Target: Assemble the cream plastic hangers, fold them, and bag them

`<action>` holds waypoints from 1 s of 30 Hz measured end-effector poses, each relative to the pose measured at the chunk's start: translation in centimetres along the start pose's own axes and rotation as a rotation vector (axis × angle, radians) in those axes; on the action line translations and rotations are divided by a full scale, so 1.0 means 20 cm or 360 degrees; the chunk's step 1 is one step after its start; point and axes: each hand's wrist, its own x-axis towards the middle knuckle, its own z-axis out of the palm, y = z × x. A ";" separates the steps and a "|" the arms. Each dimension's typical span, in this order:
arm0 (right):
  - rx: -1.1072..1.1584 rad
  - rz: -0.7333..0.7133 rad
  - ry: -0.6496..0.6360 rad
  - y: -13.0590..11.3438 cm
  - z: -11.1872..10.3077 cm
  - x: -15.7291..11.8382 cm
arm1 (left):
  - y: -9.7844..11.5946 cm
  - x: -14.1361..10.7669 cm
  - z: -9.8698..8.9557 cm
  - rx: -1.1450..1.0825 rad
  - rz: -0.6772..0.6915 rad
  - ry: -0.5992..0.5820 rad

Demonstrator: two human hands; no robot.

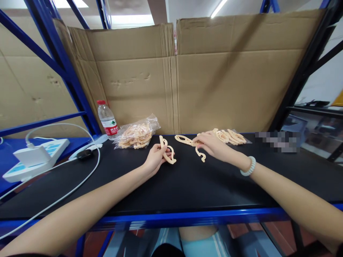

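Note:
My left hand [157,157] is closed around a pale beige, flat curved cut-out piece [171,157], held tilted above the black tabletop. Farther right, my right hand [210,142] reaches down with its fingers drawn together at a beige looped piece [183,139]. A small hook-shaped beige piece [200,155] shows just below those fingertips. The fingers hide where these two pieces end, so I cannot tell whether they are joined. Behind the right hand, several more beige pieces [232,136] lie on a clear plastic bag.
A clear bag of beige pieces [138,134] lies back left, beside a red-capped water bottle [107,119]. At far left are a power strip [37,160] with a white charger and a cable [88,175] crossing the black tabletop [182,189]. Cardboard panels [227,78] stand behind.

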 end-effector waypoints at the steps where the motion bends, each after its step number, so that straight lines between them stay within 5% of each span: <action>1: 0.0018 -0.0039 -0.0026 0.01 0.01 0.00 | 0.00 -0.01 0.01 0.0011 -0.0006 -0.0018; 7: 0.0185 -0.0249 -0.0344 -0.04 0.14 -0.03 | 0.00 -0.04 0.02 0.0095 0.0078 -0.0075; 13: 0.0288 -0.0158 -0.0471 -0.02 0.18 -0.06 | -0.02 -0.02 0.00 0.0275 0.0102 -0.0070; 17: 0.0460 0.0058 -0.0215 -0.02 0.16 -0.05 | -0.03 -0.03 -0.01 0.0442 0.0243 -0.0112; 21: 0.1078 0.0619 0.0143 -0.13 0.19 0.00 | -0.04 -0.06 0.02 0.0519 0.0367 -0.0239; 24: 0.1466 0.0759 0.0191 -0.19 0.24 0.03 | -0.04 -0.09 0.05 0.0539 0.0388 -0.0406; 30: 0.1303 0.0872 0.0213 -0.13 0.28 0.02 | -0.03 -0.08 0.05 0.0579 0.0433 -0.0302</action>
